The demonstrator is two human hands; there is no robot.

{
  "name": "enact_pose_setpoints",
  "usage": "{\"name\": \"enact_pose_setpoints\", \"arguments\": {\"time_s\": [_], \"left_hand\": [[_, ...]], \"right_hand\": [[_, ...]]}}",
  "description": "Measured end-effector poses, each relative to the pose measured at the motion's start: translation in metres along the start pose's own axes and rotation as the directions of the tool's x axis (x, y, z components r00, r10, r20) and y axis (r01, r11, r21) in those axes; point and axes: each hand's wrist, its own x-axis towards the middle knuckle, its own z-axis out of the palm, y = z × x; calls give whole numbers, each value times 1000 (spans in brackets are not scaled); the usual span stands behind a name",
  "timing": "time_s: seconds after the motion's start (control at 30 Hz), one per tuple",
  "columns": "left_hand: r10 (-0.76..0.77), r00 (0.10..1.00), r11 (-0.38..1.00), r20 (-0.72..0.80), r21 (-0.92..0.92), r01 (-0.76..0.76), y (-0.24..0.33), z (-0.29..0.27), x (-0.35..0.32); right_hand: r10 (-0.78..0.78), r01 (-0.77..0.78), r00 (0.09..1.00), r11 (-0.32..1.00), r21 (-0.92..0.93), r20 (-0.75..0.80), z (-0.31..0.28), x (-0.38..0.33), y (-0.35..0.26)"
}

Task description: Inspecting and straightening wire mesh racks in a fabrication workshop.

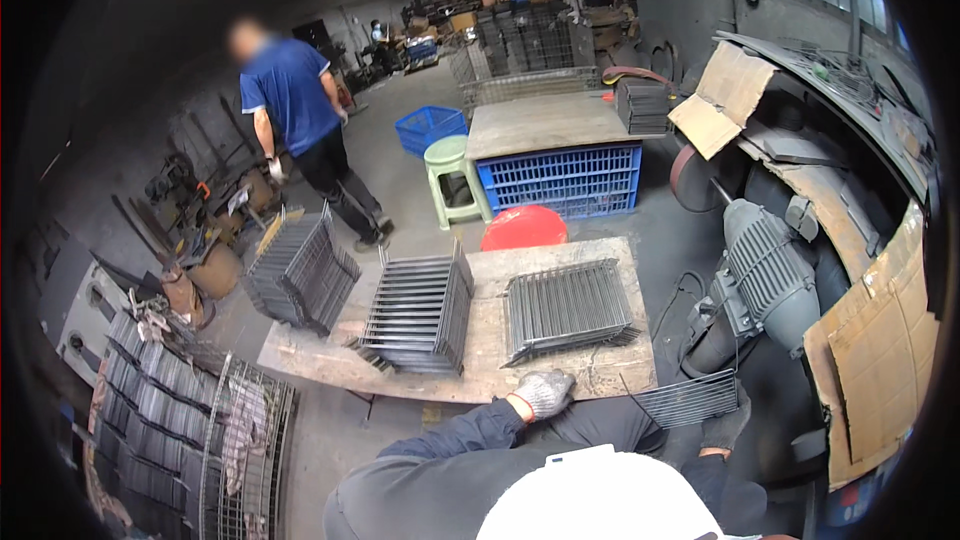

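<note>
Head view shows us bent over a wooden worktable. Our gloved left hand rests on its near edge, fingers loosely curled and pressed to the wood, holding nothing. Just beyond that hand lies a flat stack of wire grids; further out and to its left a second stack of grids leans upright.

Our right hand, also gloved, is lower and off the table's right corner, closed on the end of a single wire grid that reaches back toward the table. We cannot tell how the fingers wrap it (the glove is dark and partly hidden).

As we judge it, the step in hand is handling this one grid between table and the grey motor beyond our right hand. To do it well, we would grip it firmly by the frame, keep it level so the wires do not snag the stack, and steady ourselves with the left hand on the table.
</note>
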Motion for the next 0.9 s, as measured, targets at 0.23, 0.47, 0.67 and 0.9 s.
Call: {"name": "enact_pose_setpoints", "arguments": {"time_s": [0.23,0.47,0.67,0.9], "left_hand": [[21,999,1000,47,-10,-20,-9,-1,10],[-32,992,999,119,6,32,0,-24,20],[-35,994,999,103,8,34,6,-17,7],[-15,998,1000,59,-11,16,5,-14,1]], "right_hand": [[2,-3,1000,999,-38,-27,-40,18,3],[-121,134,991,936,-326,60,-66,36,7],[33,-17,996,981,-195,78,-54,23,5],[93,-92,996,990,-103,0,-56,23,10]]}}
